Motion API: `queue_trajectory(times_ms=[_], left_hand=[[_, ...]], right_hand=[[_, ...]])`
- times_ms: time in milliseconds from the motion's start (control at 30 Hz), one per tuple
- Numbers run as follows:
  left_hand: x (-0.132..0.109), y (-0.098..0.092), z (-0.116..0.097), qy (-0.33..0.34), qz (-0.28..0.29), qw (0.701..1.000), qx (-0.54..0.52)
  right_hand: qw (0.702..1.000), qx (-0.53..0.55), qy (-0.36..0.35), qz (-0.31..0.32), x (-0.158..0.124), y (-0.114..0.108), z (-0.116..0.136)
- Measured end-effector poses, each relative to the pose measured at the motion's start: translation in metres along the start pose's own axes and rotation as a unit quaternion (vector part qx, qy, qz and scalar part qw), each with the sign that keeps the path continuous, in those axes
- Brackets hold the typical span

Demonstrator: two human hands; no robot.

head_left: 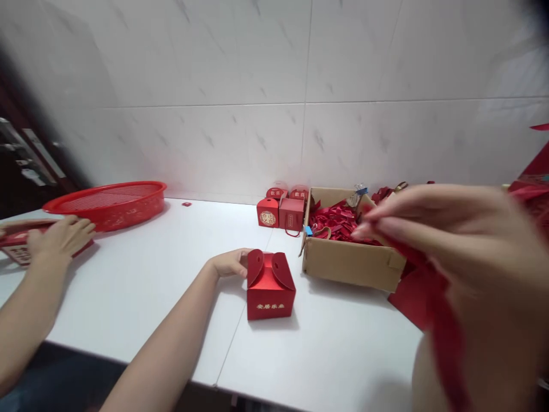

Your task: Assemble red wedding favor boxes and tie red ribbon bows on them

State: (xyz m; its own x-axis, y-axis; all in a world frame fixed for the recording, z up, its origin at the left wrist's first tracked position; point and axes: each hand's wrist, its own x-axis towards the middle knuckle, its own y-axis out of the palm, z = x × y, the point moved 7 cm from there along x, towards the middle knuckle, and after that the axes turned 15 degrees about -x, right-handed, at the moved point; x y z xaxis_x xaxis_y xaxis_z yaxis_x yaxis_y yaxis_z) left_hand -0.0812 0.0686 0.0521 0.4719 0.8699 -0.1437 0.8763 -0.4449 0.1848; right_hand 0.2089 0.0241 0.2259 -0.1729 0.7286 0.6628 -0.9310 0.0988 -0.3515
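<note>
A red gift box (269, 302) with gold characters stands upright on the white table, its two rounded top flaps raised with a hole in each. My left hand (230, 263) grips its left rear side, thumb at the edge, with some fingers hidden behind it. Close to the camera at the right, my right hand (476, 246) pinches a red ribbon (444, 309) that hangs down in front of the wrist; both are smeared by motion. Behind that hand, a cardboard box (354, 263) holds many red ribbon pieces (337, 222).
Several small red boxes (268, 213) stand against the tiled wall (214, 149). A round red plastic basket (124, 216) sits at the back left. At the far left, a co-worker's hand (60, 237) rests on another red box (17, 252). Red material lies along the right edge.
</note>
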Motion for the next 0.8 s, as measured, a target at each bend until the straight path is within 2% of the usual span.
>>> queue_trajectory(times_ms=[33, 67, 100, 133, 167, 233, 333, 433, 600, 800], left_hand=[[0.0, 0.008, 0.001, -0.008, 0.025, 1.0, 0.002], [0.001, 0.016, 0.0, -0.01, 0.048, 0.999, 0.001], [0.001, 0.023, -0.001, -0.011, 0.067, 0.998, 0.0], [0.001, 0.029, -0.004, -0.008, 0.076, 0.997, -0.001], [0.002, 0.033, -0.007, 0.0, 0.079, 0.997, 0.0], [0.004, 0.037, -0.017, 0.035, 0.057, 0.998, 0.005], [0.008, 0.037, -0.033, 0.133, -0.033, 0.991, 0.003], [0.011, 0.044, -0.034, 0.186, -0.099, 0.978, 0.001], [0.022, 0.063, -0.013, 0.141, -0.069, 0.988, -0.018], [0.023, 0.058, -0.017, 0.176, -0.071, 0.982, -0.001]], right_hand=[[0.99, 0.01, 0.008, 0.144, 0.002, 0.027, 0.005], [0.963, 0.022, 0.017, 0.269, -0.001, 0.052, 0.007], [0.931, 0.022, 0.041, 0.362, -0.004, 0.073, 0.005], [0.907, 0.007, 0.063, 0.417, -0.007, 0.088, 0.0], [0.892, -0.016, 0.079, 0.445, -0.007, 0.099, -0.006], [0.879, -0.065, 0.099, 0.461, -0.007, 0.112, -0.022], [0.87, -0.103, 0.109, 0.469, -0.008, 0.117, -0.04], [0.859, -0.135, 0.109, 0.482, -0.01, 0.116, -0.048], [0.846, -0.169, 0.088, 0.498, -0.009, 0.121, -0.048], [0.84, -0.168, 0.059, 0.512, -0.01, 0.124, -0.043]])
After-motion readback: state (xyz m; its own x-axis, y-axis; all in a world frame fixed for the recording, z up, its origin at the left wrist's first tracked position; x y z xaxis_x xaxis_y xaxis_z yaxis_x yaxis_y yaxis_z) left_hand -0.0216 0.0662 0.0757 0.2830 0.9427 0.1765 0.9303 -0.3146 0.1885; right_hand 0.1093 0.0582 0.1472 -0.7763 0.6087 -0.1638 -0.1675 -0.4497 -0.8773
